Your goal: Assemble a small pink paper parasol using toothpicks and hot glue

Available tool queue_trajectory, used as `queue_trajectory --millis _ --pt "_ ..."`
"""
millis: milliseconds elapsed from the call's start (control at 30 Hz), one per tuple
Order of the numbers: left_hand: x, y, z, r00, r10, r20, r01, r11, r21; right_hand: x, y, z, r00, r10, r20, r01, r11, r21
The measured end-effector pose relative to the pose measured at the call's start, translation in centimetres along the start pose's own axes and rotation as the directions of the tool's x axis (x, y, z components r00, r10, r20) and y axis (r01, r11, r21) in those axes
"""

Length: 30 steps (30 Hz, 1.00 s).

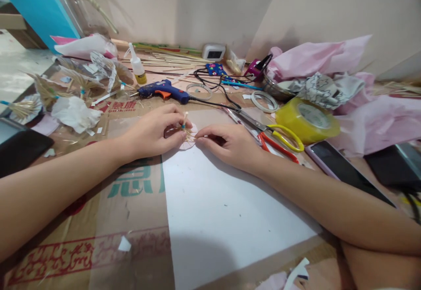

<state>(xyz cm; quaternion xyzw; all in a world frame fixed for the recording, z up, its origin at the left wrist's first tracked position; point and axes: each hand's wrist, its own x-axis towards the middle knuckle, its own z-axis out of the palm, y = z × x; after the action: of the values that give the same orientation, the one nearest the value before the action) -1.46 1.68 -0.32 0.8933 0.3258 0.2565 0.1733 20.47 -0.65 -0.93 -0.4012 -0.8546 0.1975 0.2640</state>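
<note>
A small paper umbrella [187, 145] lies upside down at the top edge of a white sheet [226, 206]. It has a pale pink round canopy, thin wooden ribs and an upright stick with a blue band. My left hand [158, 130] is closed on it, thumb and fingers around the ribs and the base of the stick. From the other side, my right hand [232, 145] pinches at the canopy's right edge, where a rib end meets the fingertips. Whether these fingers grip the rib or the paper is too small to tell.
Behind my hands lies a blue glue gun [164, 90], near a glue bottle [136, 66]. Scissors [266, 130], yellow tape [305, 119] and a phone [348, 171] are at right. Several small umbrellas [82, 79] crowd the left. Cardboard [131, 220] covers the table.
</note>
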Motion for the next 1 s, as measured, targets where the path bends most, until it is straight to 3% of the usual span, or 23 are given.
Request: queue_trajectory --millis 300,767,1000 --pt "0.05 -0.24 -0.03 1.0 0.015 0.001 -0.015 1.0 -0.025 -0.32 0.09 0.18 0.979 -0.202 -0.032 0.197 0.972 -0.128" --pt "0.0 -0.25 -0.04 1.0 0.025 0.014 -0.024 0.999 -0.025 -0.44 0.26 0.24 0.983 -0.18 -0.023 0.172 0.966 -0.192" --pt "0.02 -0.22 -0.15 0.999 0.032 0.04 -0.03 0.999 -0.032 -0.38 0.41 0.06 0.968 -0.24 -0.077 0.226 0.962 -0.154"
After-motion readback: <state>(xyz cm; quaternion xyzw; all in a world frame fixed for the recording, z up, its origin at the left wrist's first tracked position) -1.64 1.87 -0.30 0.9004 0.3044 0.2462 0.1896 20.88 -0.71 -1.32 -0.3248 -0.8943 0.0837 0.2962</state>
